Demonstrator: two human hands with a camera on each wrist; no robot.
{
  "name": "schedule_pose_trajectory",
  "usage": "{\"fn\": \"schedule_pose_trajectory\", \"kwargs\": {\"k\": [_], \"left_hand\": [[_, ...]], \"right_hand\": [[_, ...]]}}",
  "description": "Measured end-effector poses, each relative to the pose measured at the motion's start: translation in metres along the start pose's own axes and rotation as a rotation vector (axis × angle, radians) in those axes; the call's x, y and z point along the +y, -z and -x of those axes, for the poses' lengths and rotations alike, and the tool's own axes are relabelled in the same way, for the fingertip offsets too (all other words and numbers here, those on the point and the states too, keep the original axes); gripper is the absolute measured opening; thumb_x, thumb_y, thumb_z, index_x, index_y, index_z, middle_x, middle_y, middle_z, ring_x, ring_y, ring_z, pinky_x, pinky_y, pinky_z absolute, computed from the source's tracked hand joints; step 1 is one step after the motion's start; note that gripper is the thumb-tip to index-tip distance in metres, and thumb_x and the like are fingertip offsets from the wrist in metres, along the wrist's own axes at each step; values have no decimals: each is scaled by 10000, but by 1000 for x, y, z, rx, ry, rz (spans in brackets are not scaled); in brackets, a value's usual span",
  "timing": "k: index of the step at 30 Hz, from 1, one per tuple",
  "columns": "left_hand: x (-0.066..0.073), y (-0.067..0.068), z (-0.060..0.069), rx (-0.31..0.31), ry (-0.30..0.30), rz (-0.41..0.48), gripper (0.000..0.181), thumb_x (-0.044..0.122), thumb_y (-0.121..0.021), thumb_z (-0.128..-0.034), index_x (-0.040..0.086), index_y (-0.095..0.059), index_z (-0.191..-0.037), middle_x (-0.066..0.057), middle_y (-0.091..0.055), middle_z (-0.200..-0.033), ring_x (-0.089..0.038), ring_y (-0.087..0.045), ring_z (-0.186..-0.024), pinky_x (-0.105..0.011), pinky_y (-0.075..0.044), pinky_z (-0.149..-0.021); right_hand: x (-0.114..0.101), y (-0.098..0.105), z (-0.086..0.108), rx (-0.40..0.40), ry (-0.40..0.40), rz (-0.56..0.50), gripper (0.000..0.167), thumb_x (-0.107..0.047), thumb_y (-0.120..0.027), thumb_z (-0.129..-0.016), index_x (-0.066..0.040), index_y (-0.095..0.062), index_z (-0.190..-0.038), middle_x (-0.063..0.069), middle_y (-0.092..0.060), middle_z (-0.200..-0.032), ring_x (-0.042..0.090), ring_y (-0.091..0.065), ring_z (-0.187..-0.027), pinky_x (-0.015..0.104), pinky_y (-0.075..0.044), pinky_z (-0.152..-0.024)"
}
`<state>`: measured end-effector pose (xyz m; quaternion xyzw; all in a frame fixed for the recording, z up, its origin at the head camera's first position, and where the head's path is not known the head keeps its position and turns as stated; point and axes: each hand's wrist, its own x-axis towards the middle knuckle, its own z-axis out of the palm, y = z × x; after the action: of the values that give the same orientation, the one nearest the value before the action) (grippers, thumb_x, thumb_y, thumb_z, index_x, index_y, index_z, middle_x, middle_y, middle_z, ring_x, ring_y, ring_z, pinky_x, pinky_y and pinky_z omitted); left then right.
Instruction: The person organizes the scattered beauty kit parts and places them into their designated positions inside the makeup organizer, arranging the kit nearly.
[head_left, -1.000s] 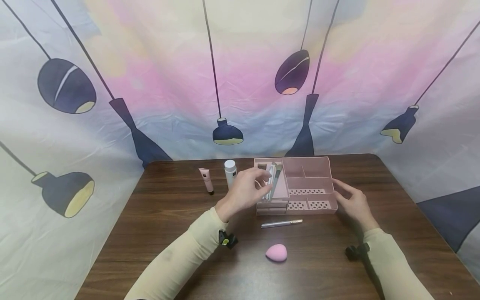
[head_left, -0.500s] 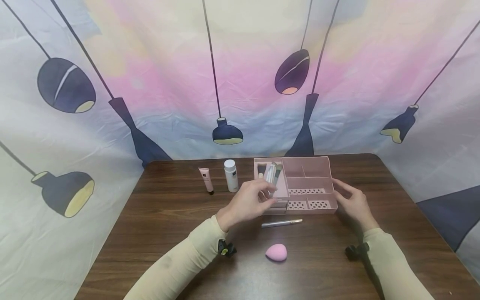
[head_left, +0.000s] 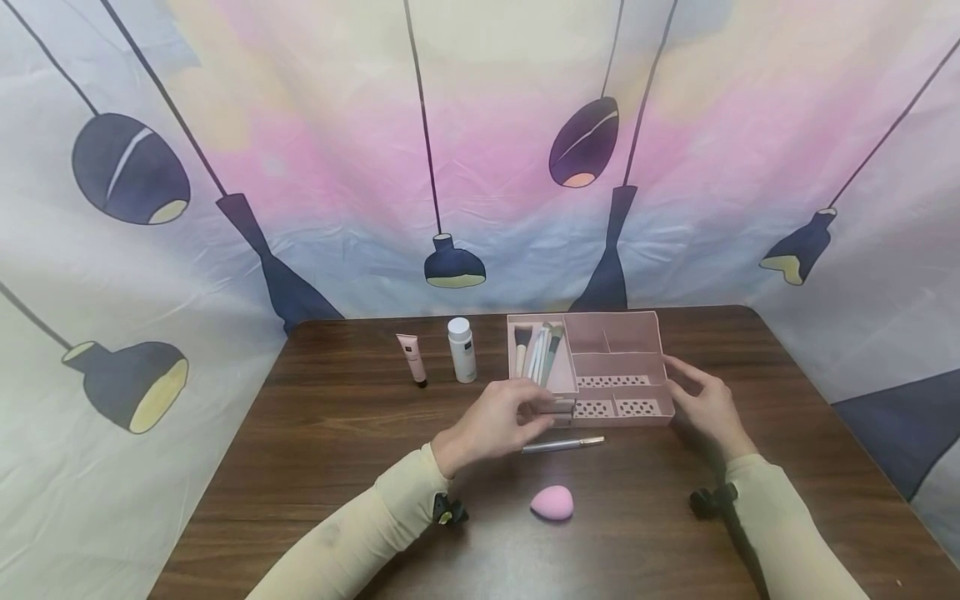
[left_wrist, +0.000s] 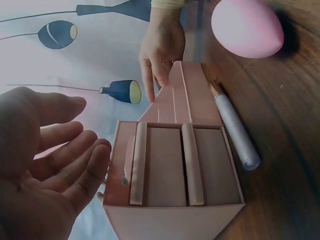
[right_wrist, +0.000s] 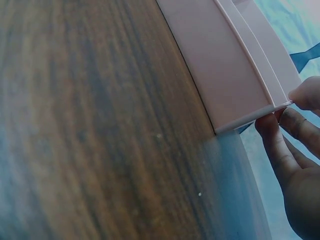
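Note:
A pink makeup organizer [head_left: 633,422] stands near the back of the table, with several makeup brushes [head_left: 553,346] in its left tray. Beside its two small drawers [left_wrist: 164,167], my left hand [head_left: 501,418] hovers with loosely bent fingers and holds nothing; the left wrist view shows a gap between fingertips and organizer. My right hand [head_left: 707,408] touches the organizer's right end with thumb and fingertips, fingers mostly straight. In front lies a silver-handled brush [head_left: 562,445]. Nearer me rests a pink makeup sponge [head_left: 552,503].
To the left of the organizer stand a white bottle [head_left: 463,354] with a white cap and a small pink tube [head_left: 412,360] on its dark cap. Behind the wooden table [head_left: 322,442] hangs a cloth [head_left: 337,150] printed with lamps.
My left hand has moved down and toward me from over the brushes to the drawer fronts, uncovering the brushes and the white bottle. The right hand has stayed at the organizer's end.

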<state>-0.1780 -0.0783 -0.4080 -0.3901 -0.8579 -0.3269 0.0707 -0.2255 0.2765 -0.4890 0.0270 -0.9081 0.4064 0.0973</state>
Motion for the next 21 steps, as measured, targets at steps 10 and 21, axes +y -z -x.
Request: {"fn": "schedule_pose_trajectory", "kwargs": {"k": [10, 21], "left_hand": [[-5, -12, 7, -58, -30, -71, 238, 191, -727, -863, 79, -719, -1073, 3, -727, -1037, -115, -676, -931, -213, -525, -849], [-18, -29, 19, -150, 57, -108, 248, 210, -725, -866, 101, -718, -1089, 5, -721, -1065, -111, -664, -1034, -214, -496, -938]], "right_hand": [[1, 0, 0, 2, -4, 12, 452, -286, -598, -967, -161, -544, -1399, 217, -531, -1393, 255, -524, -859, 300, -377, -699], [4, -1, 0, -1, 1, 9, 456, -276, -605, -965, -168, -538, -1403, 218, -540, -1384, 207, -549, -777, 264, -400, -670]]}}
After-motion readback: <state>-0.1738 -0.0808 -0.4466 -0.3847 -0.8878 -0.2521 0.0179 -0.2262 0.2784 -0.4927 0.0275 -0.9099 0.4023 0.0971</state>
